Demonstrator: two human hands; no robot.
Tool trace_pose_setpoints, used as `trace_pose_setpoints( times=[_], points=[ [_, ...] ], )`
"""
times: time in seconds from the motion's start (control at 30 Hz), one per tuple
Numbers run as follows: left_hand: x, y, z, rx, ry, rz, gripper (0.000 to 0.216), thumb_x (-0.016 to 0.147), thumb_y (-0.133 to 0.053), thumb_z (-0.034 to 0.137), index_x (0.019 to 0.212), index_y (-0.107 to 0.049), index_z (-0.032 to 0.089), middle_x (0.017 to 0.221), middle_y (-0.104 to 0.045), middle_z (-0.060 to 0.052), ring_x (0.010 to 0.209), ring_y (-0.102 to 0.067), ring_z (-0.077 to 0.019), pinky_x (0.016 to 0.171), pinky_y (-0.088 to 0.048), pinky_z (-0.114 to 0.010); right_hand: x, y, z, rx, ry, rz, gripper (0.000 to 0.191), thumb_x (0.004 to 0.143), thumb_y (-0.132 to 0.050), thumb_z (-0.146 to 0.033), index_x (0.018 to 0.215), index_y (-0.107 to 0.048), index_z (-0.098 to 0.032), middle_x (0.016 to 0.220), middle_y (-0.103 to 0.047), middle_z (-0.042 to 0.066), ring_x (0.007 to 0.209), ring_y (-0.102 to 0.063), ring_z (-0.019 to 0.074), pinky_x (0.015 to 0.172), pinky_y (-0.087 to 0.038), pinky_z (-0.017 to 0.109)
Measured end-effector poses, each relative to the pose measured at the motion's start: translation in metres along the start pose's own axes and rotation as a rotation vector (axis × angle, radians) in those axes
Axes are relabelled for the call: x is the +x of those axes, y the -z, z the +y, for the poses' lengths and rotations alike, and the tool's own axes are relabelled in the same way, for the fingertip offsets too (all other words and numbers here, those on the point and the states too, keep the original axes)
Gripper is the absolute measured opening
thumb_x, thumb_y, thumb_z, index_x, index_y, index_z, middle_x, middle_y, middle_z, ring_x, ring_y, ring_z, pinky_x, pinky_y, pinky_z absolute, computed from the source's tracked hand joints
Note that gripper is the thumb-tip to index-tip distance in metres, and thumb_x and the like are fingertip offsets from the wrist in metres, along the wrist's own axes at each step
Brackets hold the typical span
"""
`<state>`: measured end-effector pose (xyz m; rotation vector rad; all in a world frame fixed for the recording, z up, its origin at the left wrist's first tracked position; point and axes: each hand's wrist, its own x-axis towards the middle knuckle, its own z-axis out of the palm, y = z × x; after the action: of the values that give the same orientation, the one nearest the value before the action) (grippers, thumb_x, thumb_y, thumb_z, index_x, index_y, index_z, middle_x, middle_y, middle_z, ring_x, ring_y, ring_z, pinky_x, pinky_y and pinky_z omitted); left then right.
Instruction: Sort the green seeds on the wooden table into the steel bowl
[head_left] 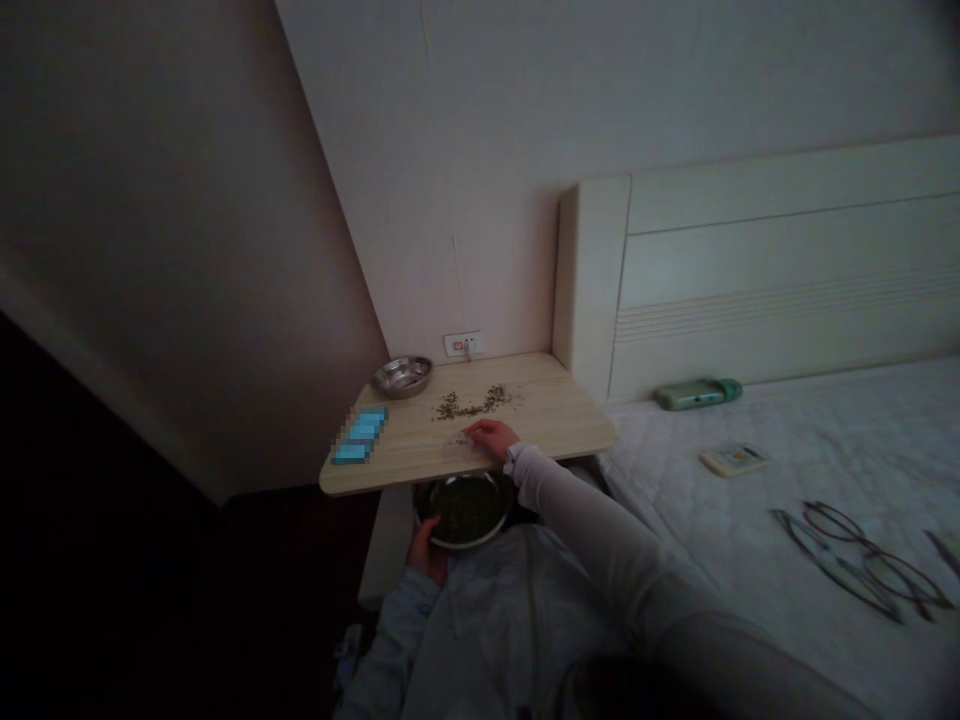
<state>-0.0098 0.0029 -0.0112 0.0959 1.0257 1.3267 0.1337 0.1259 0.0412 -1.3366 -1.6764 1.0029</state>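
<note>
My left hand [427,552] grips the rim of a metal bowl [459,546], thumb over the edge, just below the table's front edge. Dark green-brown grains [471,508] fill much of that bowl. Over the small wooden table [405,440], my right hand [491,437] has its fingertips drawn together at some small pale bits [457,440]; what they pinch, if anything, is too small to make out. Behind it, small dark grains [472,407] lie scattered in a loose band across the tabletop.
A second metal bowl [403,378] stands at the table's back left, with a blurred-out blue phone screen [361,436] in front. On the bed to the right lie a green case [697,393], a white remote [735,460] and glasses [832,522]. A wall socket [463,344] is behind.
</note>
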Motion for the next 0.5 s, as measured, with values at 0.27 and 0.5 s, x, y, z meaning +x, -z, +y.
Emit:
trace_pose_setpoints(
  times=[0.27, 0.5],
  points=[
    [-0.004, -0.004, 0.001, 0.032, -0.050, -0.004, 0.015, 0.062, -0.047, 0.008, 0.071, -0.056, 0.015, 0.064, -0.063, -0.004, 0.079, -0.058, -0.0191, 0.070, -0.046, -0.031, 0.008, 0.013, 0.005, -0.107, -0.019, 0.227, 0.020, 0.069, -0.042, -0.023, 0.083, -0.055, -0.018, 0.063, -0.059, -0.001, 0.063, -0.052, 0.0091, 0.062, -0.038, 0.021],
    [0.000, 0.000, -0.001, 0.049, 0.006, -0.017, 0.013, 0.064, -0.047, 0.011, 0.072, -0.056, 0.014, 0.064, -0.063, -0.005, 0.079, -0.058, -0.0200, 0.070, -0.045, -0.032, 0.004, 0.010, 0.004, -0.202, -0.021, 0.144, 0.020, 0.068, -0.041, -0.024, 0.081, -0.056, -0.019, 0.064, -0.059, -0.002, 0.063, -0.051, 0.0103, 0.061, -0.037, 0.022]
  ],
)
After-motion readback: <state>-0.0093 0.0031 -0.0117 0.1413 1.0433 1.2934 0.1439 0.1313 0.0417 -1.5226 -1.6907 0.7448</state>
